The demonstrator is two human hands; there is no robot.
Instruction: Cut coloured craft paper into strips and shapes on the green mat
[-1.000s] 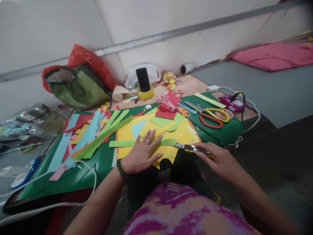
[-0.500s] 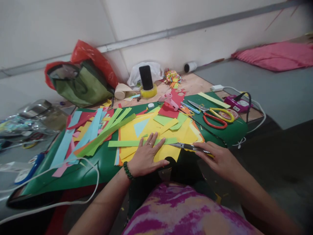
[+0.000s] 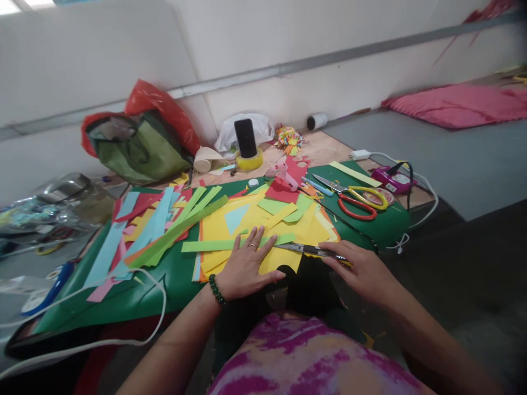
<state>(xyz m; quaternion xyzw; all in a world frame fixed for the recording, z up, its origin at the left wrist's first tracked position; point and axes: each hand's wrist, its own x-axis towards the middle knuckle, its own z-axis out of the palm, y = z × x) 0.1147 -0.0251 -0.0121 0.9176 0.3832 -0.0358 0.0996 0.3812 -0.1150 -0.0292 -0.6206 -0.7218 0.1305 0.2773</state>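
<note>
On the near edge of the yellow sheet [image 3: 308, 227], the left hand [image 3: 247, 266] lay palm down with its fingers spread wide, gripping nothing. It only pressed the paper flat, and its fingertips crossed a light green strip [image 3: 206, 245] laid along that sheet. Just to the right of the sheet's near corner, the right hand [image 3: 362, 271] was closed over the handles of the small scissors [image 3: 307, 250]. The handles were mostly hidden under the fingers. The blades pointed left across the sheet, toward the left hand, and I could not tell whether they were parted.

The sheet lay on a green mat [image 3: 164, 274] covering the tabletop. Left of the sheet was a loose fan of coloured strips [image 3: 164, 219]. Beyond its far edge lay a pink glue gun [image 3: 284, 173], and beyond its far right corner a larger pair of red and yellow scissors [image 3: 358, 200]. Well behind the sheet, a phone [image 3: 246, 137] stood upright in a tape roll [image 3: 250, 161].

The main risk, as I judged it, was the closeness of the blade tips to the left hand's fingers: a slip or a hasty push could nick them. The sheet also rested on other loose papers, so it might slide under the palm and send a cut crooked.
</note>
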